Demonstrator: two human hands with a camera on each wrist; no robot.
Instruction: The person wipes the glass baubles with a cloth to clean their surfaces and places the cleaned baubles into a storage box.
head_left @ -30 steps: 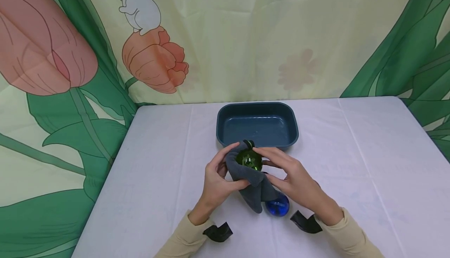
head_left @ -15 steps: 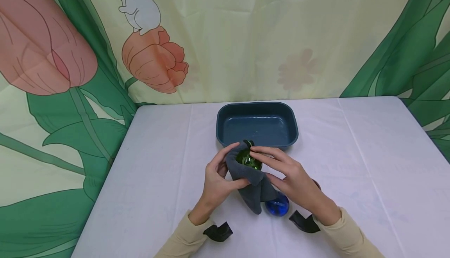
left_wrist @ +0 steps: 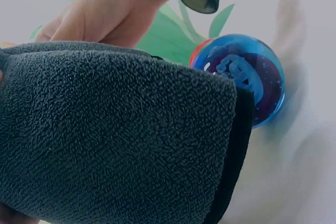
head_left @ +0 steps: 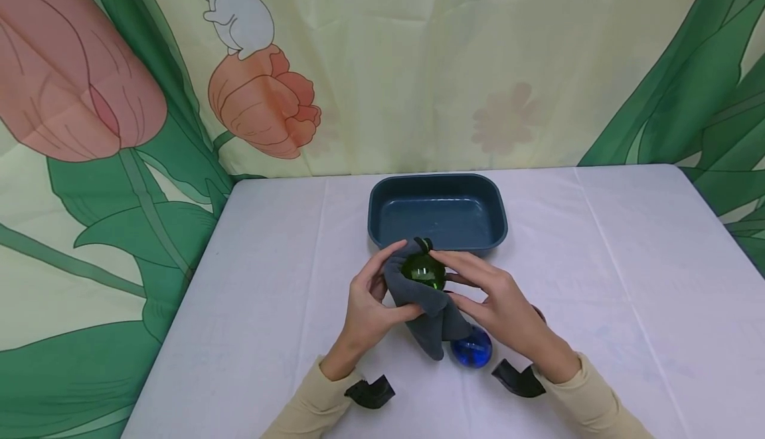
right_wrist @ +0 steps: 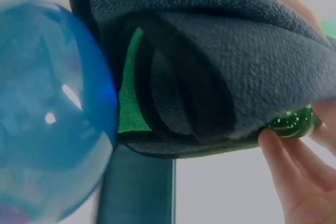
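Note:
In the head view my left hand [head_left: 370, 303] grips a dark grey towel [head_left: 412, 296], fingers behind it and thumb across its front. The towel is folded around a clear green glass ball [head_left: 423, 270], whose upper side shows. My right hand [head_left: 499, 296] holds the ball from the right, fingertips at its top edge and thumb lower down by the towel. A blue glass ball [head_left: 472, 348] lies on the table just below the towel's hanging corner. The left wrist view shows the towel's [left_wrist: 121, 135] fuzzy face. The right wrist view shows the green ball [right_wrist: 294, 123] partly covered.
Behind the hands a dark blue rectangular tray [head_left: 437, 220] stands on the white-covered table [head_left: 597, 260]. Its front rim is close to the fingertips. A printed curtain [head_left: 394, 60] hangs behind the table. Black wrist-camera mounts [head_left: 370, 392] extend from the sleeves.
The right fingers slid over the front of the green ball half a second ago and are now back at its upper right edge. The left hand, towel and blue ball stay almost in place.

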